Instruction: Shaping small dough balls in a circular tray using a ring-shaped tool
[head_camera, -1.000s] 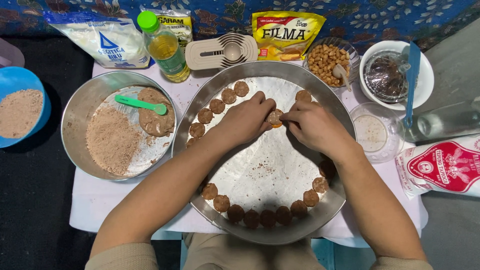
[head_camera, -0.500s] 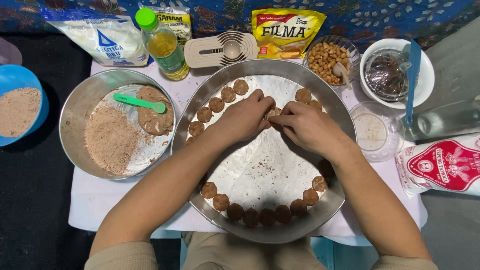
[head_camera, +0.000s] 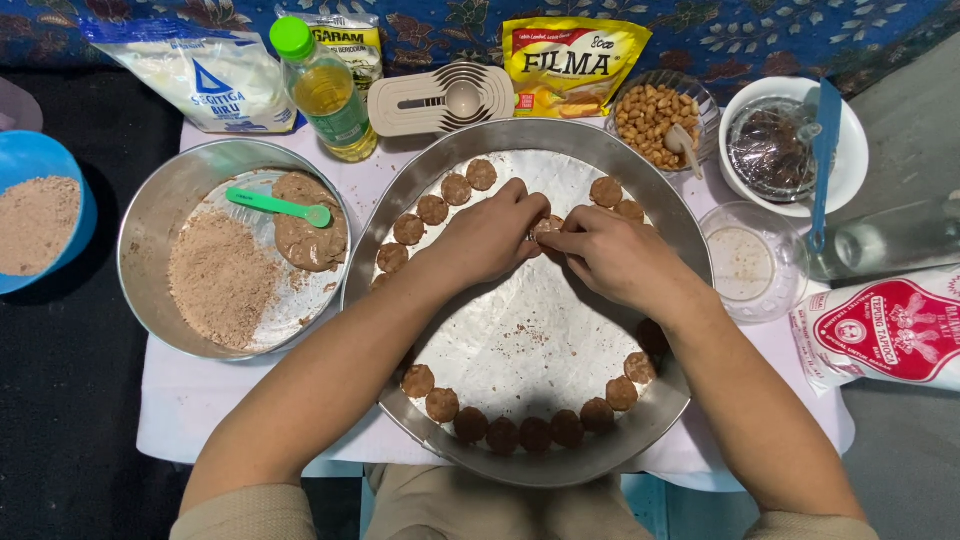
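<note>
Both hands meet over the far middle of a large round metal tray (head_camera: 660, 425) lined with pale paper. My left hand (head_camera: 490, 235) and my right hand (head_camera: 605, 250) pinch one small brown dough disc (head_camera: 548, 226) between their fingertips. Several flat brown dough discs (head_camera: 432, 209) ring the tray's far rim, and more discs (head_camera: 535, 434) curve along the near rim.
To the left, a metal bowl (head_camera: 160, 215) holds brown crumbs, a dough lump and a green spoon (head_camera: 280, 206). A blue bowl (head_camera: 40, 160) sits far left. At the back are a flour bag, an oil bottle (head_camera: 325, 95), measuring spoons, a yellow packet and peanuts (head_camera: 655, 120).
Both hands have stayed at the same spot on the tray, their fingertips working the one disc between them. Nothing else has moved.
</note>
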